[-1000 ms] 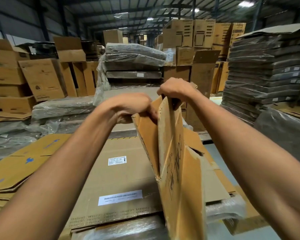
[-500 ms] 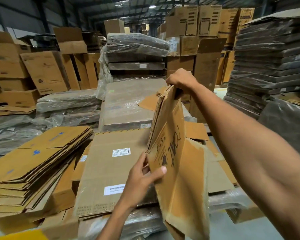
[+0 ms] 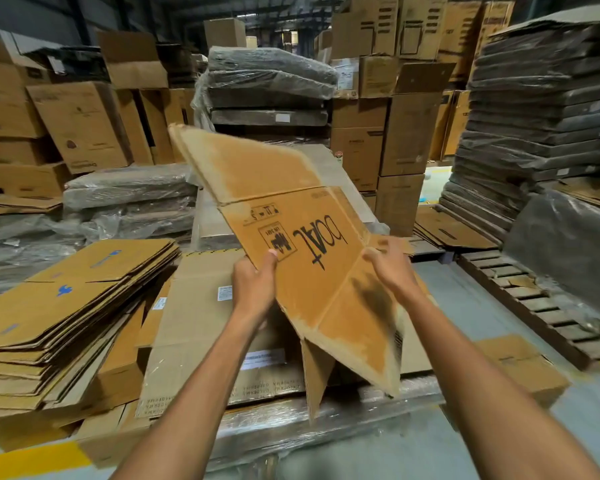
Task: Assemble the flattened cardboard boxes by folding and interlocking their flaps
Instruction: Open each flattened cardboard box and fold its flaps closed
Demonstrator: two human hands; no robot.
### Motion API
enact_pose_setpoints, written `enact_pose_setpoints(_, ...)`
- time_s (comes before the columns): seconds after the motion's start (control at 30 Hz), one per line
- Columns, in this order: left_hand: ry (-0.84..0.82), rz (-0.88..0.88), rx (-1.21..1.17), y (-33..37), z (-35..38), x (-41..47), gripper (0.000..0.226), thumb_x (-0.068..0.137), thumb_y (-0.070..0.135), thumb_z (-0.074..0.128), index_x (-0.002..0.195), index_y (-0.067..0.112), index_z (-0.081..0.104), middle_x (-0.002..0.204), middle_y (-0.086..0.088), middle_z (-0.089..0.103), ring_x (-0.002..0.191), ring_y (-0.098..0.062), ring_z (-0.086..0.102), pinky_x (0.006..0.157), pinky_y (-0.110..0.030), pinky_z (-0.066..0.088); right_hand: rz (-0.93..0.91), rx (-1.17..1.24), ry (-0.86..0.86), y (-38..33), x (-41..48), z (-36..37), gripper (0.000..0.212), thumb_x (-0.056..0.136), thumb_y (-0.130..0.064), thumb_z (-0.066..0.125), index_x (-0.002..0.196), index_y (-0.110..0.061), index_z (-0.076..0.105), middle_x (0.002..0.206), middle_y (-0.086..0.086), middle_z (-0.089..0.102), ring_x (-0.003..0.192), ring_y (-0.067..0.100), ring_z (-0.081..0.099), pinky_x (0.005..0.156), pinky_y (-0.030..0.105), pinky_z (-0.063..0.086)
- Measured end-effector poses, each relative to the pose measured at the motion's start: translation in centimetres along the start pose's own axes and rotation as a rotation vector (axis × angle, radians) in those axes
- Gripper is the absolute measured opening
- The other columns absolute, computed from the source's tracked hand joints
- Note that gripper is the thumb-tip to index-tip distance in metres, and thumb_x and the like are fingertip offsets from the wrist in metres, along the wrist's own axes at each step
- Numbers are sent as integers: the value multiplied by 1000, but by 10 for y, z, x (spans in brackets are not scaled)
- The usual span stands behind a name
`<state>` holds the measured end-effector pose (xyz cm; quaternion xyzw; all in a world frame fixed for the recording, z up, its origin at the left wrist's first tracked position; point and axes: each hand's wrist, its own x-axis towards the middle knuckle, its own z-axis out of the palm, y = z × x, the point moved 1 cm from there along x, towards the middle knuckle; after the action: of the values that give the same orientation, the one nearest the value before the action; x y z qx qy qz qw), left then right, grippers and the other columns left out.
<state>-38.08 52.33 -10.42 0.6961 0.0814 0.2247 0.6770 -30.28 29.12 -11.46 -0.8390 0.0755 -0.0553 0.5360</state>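
Note:
I hold a flattened brown cardboard box (image 3: 302, 244) tilted in front of me, its printed face with handwritten black lettering turned toward me. One flap sticks up to the far left and another hangs down near me. My left hand (image 3: 255, 285) grips the box's left edge, thumb on the printed face. My right hand (image 3: 392, 268) holds the right edge, fingers curled over the fold. A stack of flattened boxes (image 3: 66, 306) lies at the left.
A wrapped pallet of large flat cartons (image 3: 201, 327) sits right below the box. Wrapped bundles (image 3: 271, 84) and stacked assembled cartons (image 3: 409, 133) stand behind. A tall wrapped stack (image 3: 541, 109) and a wooden pallet (image 3: 534, 306) are on the right, with grey floor (image 3: 471, 292) between.
The box swung from edge-on and upright to lying tilted with its printed face toward me. My right hand came down from the top edge to the right side; my left stayed at the left edge.

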Motion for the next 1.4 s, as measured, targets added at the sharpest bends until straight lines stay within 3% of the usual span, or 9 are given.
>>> enact_pose_setpoints(0.13,37,-77,-233,14,2,22,10,88,22,66,82,15,66,87,-10,64,82,-23,59,81,-46,52,363,289,71,113,-17,11,103,69,-69,76,150,-17,40,143,11,57,126,37,57,102,52,49)
enact_pose_setpoints(0.3,48,-169,-381,11,15,20,21,100,1,56,82,12,61,96,-16,61,91,-28,60,80,-42,57,535,1068,-190,132,-44,24,51,97,-50,63,127,-9,65,118,23,72,108,40,67,103,55,50)
enact_pose_setpoints(0.5,-47,-207,-417,9,23,23,8,99,4,61,92,6,65,91,-15,68,93,-31,66,87,-46,56,485,1299,2,137,-43,20,51,92,-17,68,140,-4,59,123,20,71,121,37,64,99,51,51)
enact_pose_setpoints(0.7,-99,-318,-516,-16,5,55,22,101,13,57,118,3,67,122,-19,70,110,-31,67,99,-49,55,408,1297,-7,169,-50,27,102,61,-19,97,145,0,45,136,28,62,123,41,63,106,54,50)
enact_pose_setpoints(0.83,-118,-545,-749,-77,-14,36,63,95,52,56,143,12,57,133,-14,67,126,-29,62,110,-47,48,472,1246,62,179,-69,57,97,43,-19,103,119,-25,43,135,25,62,87,31,68,66,36,59)
enact_pose_setpoints(1.0,-53,-830,-700,-152,-14,-68,27,103,23,55,113,0,63,110,-25,67,89,-36,71,63,-43,63,477,1186,93,167,-83,86,113,61,-11,90,153,-29,29,146,27,52,123,37,60,110,63,43)
enact_pose_setpoints(1.13,-271,-845,-754,-171,13,-116,55,88,-9,68,139,-4,47,144,-27,52,128,-38,58,109,-60,44,453,1162,73,144,-80,104,103,83,5,75,162,-21,16,145,30,52,123,41,62,101,59,52)
enact_pose_setpoints(1.23,-265,-664,-679,-161,23,-112,90,66,29,97,136,-8,54,142,-17,59,129,-29,60,117,-55,36,463,1114,34,130,-79,122,105,84,1,78,163,-24,12,150,28,48,126,40,60,105,59,49)
enact_pose_setpoints(1.4,114,-616,-573,-160,7,-78,15,95,9,67,103,-1,59,118,-13,68,120,-34,64,104,-45,53,461,1011,-189,124,-88,131,61,98,-13,69,149,-12,36,134,21,61,111,36,71,92,45,60)
